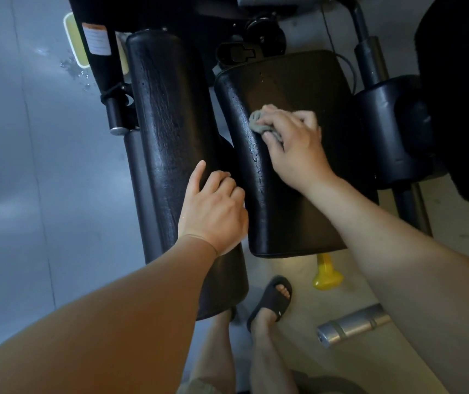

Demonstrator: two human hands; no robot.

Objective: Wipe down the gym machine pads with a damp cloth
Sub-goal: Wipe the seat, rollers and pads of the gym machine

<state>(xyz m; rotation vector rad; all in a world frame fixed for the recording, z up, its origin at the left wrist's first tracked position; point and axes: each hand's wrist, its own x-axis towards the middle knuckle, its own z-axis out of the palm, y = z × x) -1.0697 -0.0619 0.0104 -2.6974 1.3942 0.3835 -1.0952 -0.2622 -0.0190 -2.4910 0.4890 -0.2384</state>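
A flat black seat pad (pixel 298 194) lies in the middle, its left side wet with droplets. My right hand (pixel 293 143) grips a bunched grey cloth (pixel 259 122) and holds it against the pad's upper left part. To the left stands a long black roller pad (pixel 168 132), shiny and streaked. My left hand (pixel 213 211) rests on the roller's lower right side, its fingers curled over the edge into the gap between the two pads, thumb lying along the roller.
Black machine frame and posts (pixel 105 69) at the top left, a smaller round pad (pixel 392 129) on the right. On the floor below lie a yellow part (pixel 327 275) and a metal bar end (pixel 352 325). My sandalled foot (pixel 273 300) stands under the seat.
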